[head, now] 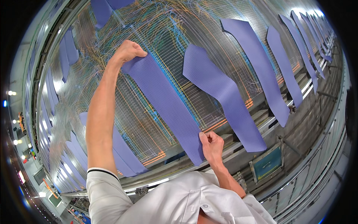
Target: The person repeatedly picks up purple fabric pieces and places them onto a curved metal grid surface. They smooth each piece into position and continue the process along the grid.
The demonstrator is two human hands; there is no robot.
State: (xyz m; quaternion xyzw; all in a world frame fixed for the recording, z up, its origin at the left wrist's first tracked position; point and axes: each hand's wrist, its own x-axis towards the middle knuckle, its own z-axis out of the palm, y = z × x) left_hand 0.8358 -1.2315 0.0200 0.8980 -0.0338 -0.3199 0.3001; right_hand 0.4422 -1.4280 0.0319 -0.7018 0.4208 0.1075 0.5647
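Note:
A long purple ribbed fabric panel [165,103] lies stretched over a glossy table [215,64] covered in coloured guide lines. My left hand [130,51] pinches the panel's far end between thumb and fingers. At the near end, my right hand [213,144] grips the right edge of the same panel, close to the table's front edge. Just right of it, a second purple panel [221,93] lies with a bend along its length, its near end hanging past the table edge. Another purple panel [125,154] is partly hidden behind my left forearm.
Several more purple panels [260,67] extend in a row to the right. Others [67,54] lie along the table's far side and to the left. A metal rail [257,131] runs along the front edge. Below it is a framed screen [267,162] with a blue-green mesh.

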